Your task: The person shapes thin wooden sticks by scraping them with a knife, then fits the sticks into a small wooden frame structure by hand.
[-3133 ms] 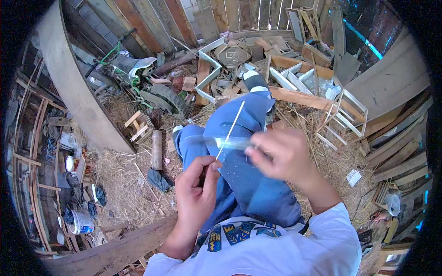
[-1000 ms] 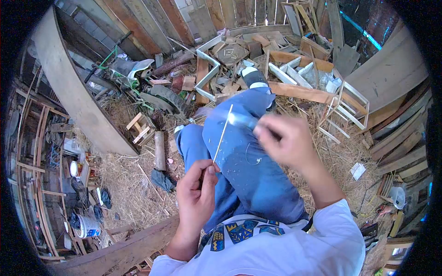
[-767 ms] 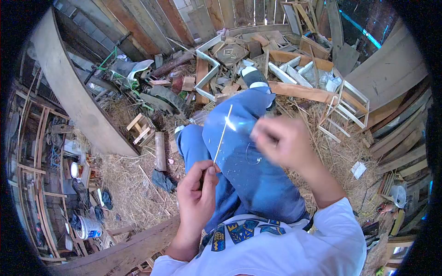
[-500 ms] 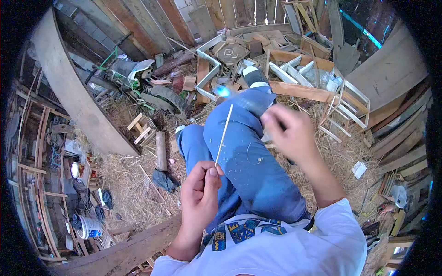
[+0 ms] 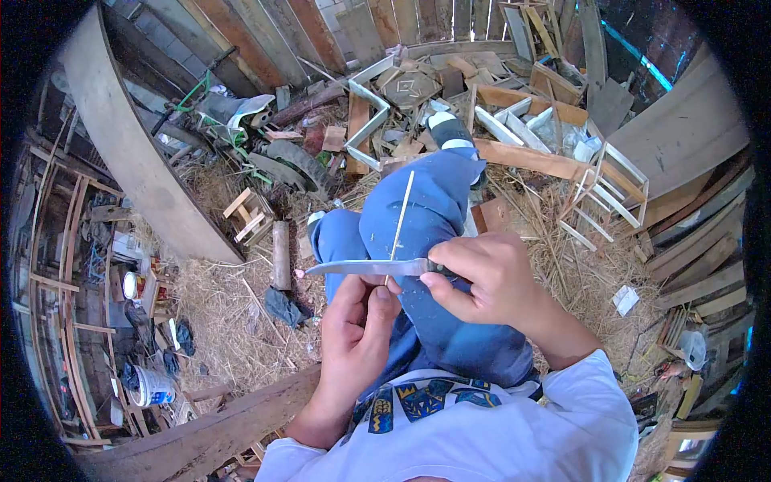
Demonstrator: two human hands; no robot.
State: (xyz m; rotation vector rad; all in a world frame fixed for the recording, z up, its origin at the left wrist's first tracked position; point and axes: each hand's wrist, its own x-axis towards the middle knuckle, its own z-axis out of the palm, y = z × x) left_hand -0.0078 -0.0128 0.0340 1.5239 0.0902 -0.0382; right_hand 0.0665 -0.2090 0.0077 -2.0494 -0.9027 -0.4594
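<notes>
Between the thumb and fingers of my left hand (image 5: pixel 359 325) is the lower end of a thin pale wooden stick (image 5: pixel 404 210), which points up and away over my knee. My right hand (image 5: pixel 490 277) is wrapped round the dark handle of a knife (image 5: pixel 365 267). The blade lies crosswise over the stick, just above my left fingertips, its tip pointing left. Whether the edge touches the stick I cannot tell. Below both hands are my legs in blue trousers (image 5: pixel 446 321), with small pale shavings on the cloth.
Straw (image 5: pixel 225 309) covers the ground. Ahead lies a heap of scrap wood with white frames (image 5: pixel 514 124). A long board (image 5: pixel 148 153) leans at the left, and a white bucket (image 5: pixel 152 386) stands at the lower left. A beam (image 5: pixel 209 430) runs beside me.
My right hand, blurred and farther out before, has come back toward my left hand. The knife blade now crosses the stick near its held end. My left hand has hardly moved.
</notes>
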